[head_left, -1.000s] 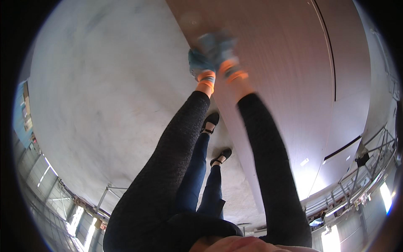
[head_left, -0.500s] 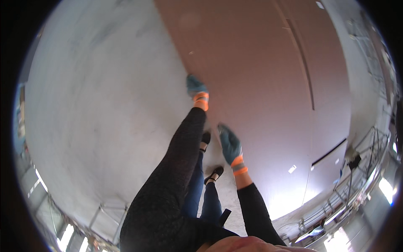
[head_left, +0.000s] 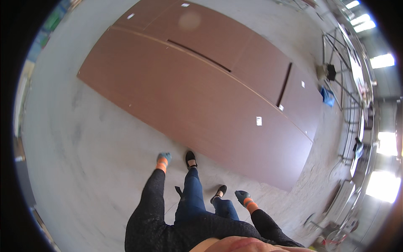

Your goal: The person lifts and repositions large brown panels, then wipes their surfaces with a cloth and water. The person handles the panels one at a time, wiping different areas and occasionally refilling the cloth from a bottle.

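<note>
Both my hands wear grey-green work gloves with orange cuffs. Held out above the floor, just left of my left shoe, my left hand (head_left: 164,158) looks curled closed, and nothing shows in it. My right hand (head_left: 242,196) hangs lower, to the right of my other shoe, with its fingers bent loosely together and nothing visible in them. Beyond my feet lie large flat brown panels (head_left: 176,101), side by side on the floor. Neither hand touches them. The nearest long edge passes just past my left shoe (head_left: 191,159).
Small white labels dot the panels, including one label (head_left: 259,121) towards the right. Dark narrow slots (head_left: 284,85) run between some pieces. Metal frames (head_left: 342,80) and a blue bag-like item (head_left: 327,96) stand at the right. Grey concrete floor (head_left: 92,168) surrounds the panels.
My hands have drawn back towards my body, away from the near panel's edge. The view has swung round, so the panels now lie across in front of me and more of them shows.
</note>
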A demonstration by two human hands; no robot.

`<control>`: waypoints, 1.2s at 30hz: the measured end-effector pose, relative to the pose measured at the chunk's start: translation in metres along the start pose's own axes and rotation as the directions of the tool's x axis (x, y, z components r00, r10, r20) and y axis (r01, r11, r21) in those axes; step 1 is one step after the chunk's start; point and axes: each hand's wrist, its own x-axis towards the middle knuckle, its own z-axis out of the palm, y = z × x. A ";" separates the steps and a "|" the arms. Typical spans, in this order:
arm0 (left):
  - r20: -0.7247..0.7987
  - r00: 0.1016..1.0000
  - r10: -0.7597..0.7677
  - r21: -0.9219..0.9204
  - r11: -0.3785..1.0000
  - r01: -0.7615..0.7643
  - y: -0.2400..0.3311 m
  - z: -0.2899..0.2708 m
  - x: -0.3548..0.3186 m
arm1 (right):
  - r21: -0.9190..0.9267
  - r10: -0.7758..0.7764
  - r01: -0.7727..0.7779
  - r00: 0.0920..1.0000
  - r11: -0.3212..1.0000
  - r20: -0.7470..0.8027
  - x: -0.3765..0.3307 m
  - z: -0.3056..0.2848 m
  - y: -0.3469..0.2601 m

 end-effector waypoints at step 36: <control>0.464 0.837 0.290 0.209 0.882 -0.422 0.812 0.403 -0.544 | 0.961 0.372 0.159 0.898 0.228 -0.236 -0.124 -0.272 0.861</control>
